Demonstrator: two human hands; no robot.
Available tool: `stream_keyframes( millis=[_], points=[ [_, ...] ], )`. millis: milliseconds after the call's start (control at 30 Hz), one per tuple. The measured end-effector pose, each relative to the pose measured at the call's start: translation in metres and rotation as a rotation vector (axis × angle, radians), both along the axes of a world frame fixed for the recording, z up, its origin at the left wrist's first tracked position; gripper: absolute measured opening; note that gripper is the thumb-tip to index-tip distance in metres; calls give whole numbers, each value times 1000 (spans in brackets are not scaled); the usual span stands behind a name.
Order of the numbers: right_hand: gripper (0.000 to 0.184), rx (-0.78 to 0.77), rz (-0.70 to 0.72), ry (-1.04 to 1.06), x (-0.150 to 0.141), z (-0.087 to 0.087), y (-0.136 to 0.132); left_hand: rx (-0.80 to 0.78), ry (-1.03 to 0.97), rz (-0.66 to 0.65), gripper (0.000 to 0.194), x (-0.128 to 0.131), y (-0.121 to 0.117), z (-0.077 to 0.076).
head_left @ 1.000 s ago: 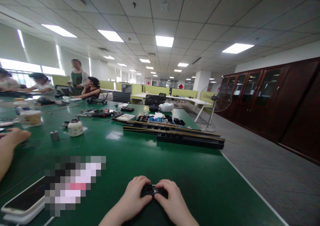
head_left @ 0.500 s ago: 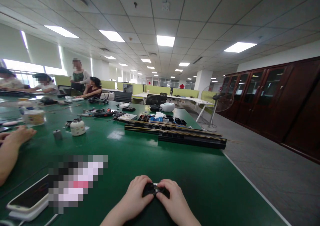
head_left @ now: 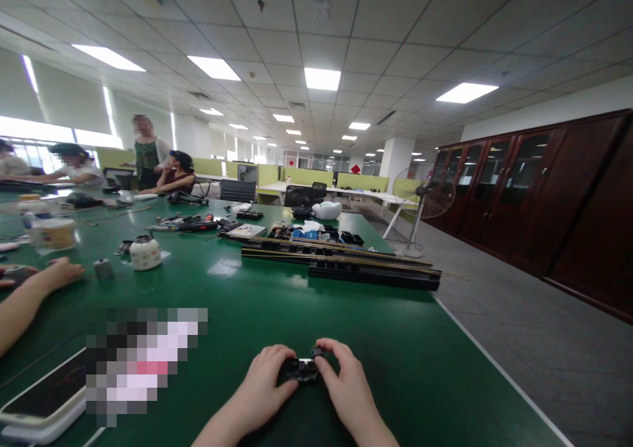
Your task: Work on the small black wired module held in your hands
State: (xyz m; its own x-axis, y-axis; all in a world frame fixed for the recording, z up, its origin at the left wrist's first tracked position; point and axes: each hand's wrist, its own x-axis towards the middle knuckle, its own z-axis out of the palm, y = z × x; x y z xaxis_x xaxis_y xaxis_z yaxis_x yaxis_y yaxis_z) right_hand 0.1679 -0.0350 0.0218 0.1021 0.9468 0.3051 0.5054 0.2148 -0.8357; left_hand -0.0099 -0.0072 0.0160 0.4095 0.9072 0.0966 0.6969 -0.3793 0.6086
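Black part held level between two hands, its length running side to side

At the near edge of the view, the left hand grips a black part between thumb and fingers, covering its left end. The part is low over the green table, in front of the wearer; whether it touches the tabletop cannot be told. Its long axis runs roughly left to right, across the wearer's line of sight; which end is its front is unclear. The right hand pinches a small dark piece between thumb and forefinger, at the part's right end. Whether piece and part touch is too small to tell.

To the left lies a phone, slanting away to the right. Beyond it, a co-worker's hand rests near a grey cylinder and a white jar. Farther out, long black rails lie crosswise, thin rods along them. Behind stand a fan and, to the right, dark wooden cabinets.
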Motion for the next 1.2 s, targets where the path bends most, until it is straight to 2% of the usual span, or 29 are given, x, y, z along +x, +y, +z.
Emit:
stream_keyframes(
  millis=[333,600,833,1200],
  points=[
    [35,93,-150,92,14,-6,5,6,-2,-1,30,1,-1,3],
    [41,100,-268,135,23,0,5,-7,7,-7,30,-1,-2,5],
    [42,149,-353,141,27,2,5,-7,-6,-10,30,-3,0,-1],
    [36,145,-308,50,24,5,2,1,-5,-3,35,-2,3,-4]
  ],
)
